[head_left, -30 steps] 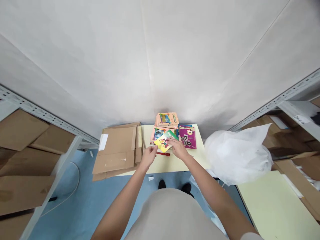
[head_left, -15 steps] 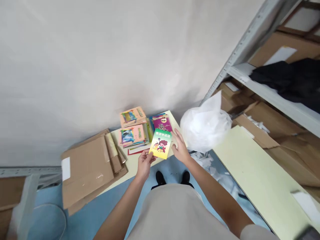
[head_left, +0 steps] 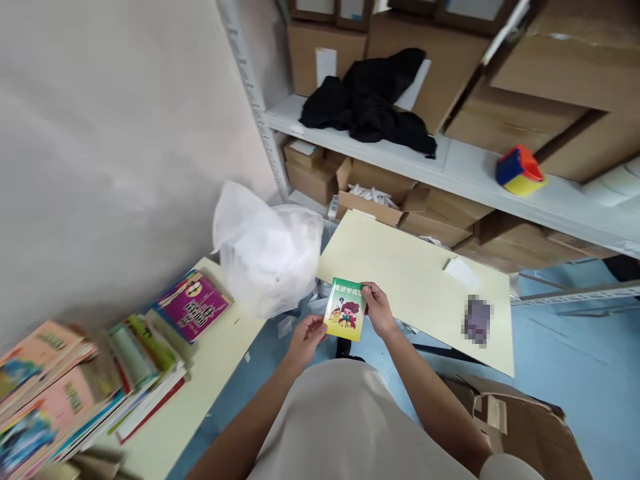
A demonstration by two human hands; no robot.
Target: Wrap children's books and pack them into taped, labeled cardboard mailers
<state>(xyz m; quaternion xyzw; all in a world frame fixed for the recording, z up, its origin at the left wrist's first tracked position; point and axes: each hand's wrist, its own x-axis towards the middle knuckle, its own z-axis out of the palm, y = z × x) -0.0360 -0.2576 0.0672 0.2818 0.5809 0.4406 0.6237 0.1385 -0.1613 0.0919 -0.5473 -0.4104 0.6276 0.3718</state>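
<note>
A small green-and-yellow book (head_left: 346, 312) with cartoon children on its cover is held up in front of my body. My left hand (head_left: 306, 341) pinches its lower left edge between thumb and fingers. At the upper right corner, my right hand (head_left: 379, 308) grips it with the thumb on the cover. The book is tilted slightly, cover facing up, just off the near edge of a pale yellow table (head_left: 390, 257). Fingers behind the book are hidden.
Left, another pale table (head_left: 215, 373) bears stacked books (head_left: 70, 393) and a purple book (head_left: 193, 307). A white plastic bag (head_left: 270, 253) bulges between the tables. Shelves (head_left: 450, 157) with cardboard boxes and black cloth (head_left: 370, 100) stand behind. An open carton (head_left: 530, 427) sits lower right.
My view and body have turned right, from the book stacks toward the other table. My right hand, with its fingers spread beside the book before, now grips the book's right corner.
</note>
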